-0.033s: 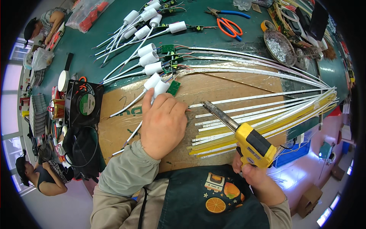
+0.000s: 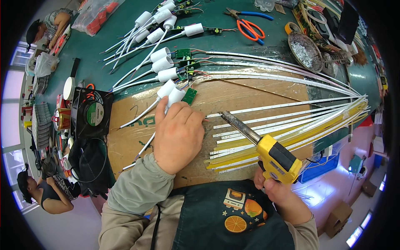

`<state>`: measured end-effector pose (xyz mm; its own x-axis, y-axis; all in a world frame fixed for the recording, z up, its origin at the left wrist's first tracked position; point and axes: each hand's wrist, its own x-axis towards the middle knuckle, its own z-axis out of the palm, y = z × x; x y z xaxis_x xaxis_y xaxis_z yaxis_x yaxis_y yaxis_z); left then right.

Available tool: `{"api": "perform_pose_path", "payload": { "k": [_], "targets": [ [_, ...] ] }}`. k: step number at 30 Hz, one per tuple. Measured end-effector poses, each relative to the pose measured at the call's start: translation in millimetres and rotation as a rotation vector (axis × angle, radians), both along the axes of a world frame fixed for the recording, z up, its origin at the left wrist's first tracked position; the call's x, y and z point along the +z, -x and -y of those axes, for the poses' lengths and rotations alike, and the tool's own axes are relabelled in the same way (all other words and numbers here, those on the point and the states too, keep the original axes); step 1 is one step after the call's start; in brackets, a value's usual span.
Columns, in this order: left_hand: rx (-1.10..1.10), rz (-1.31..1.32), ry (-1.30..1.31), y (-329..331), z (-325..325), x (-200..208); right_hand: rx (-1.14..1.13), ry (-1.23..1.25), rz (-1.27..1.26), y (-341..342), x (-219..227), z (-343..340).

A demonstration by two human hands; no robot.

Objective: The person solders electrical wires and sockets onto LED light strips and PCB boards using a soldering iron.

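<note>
My left hand point(image 2: 179, 135) is closed over a white cylindrical lamp cap point(image 2: 176, 95) and its white cord. Its fingertips are hidden, and a thin reddish bit shows beside them. A green circuit board point(image 2: 190, 96) sticks out beyond the cap. In my right hand point(image 2: 273, 187) is a yellow and black soldering gun point(image 2: 280, 160), gripped by the handle. The gun's dark tip points up and left, by the near end of a white LED strip point(image 2: 258, 109). I cannot tell whether they touch. More white and yellow strips point(image 2: 250, 146) fan out under the gun's barrel.
Cardboard point(image 2: 129, 143) covers part of the green table point(image 2: 233, 37). More capped cords point(image 2: 161, 54) with boards lie at the back left. Beyond are orange-handled pliers point(image 2: 250, 31) and a round metal dish point(image 2: 306, 51). A black fan point(image 2: 92, 112) stands left. Two other people are at far left.
</note>
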<state>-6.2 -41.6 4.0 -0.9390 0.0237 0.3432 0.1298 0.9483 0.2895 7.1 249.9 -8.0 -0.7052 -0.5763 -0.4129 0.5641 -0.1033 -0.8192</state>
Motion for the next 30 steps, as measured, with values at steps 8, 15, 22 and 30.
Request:
{"api": "perform_pose_path", "payload": {
  "k": [8,15,22,30],
  "targets": [
    [0.005,0.015,0.006,0,-1,1,-0.042,-0.109,-0.065,-3,-1,-1],
    [0.011,-0.003,0.014,1,-1,1,-0.018,-0.156,-0.161,-4,-4,-4],
    [0.002,0.031,0.037,1,-1,4,0.0,-0.187,-0.287,-5,-9,-5],
    [0.002,0.045,0.068,4,-2,4,0.018,-0.199,-0.356,-7,-17,-10]
  ]
}}
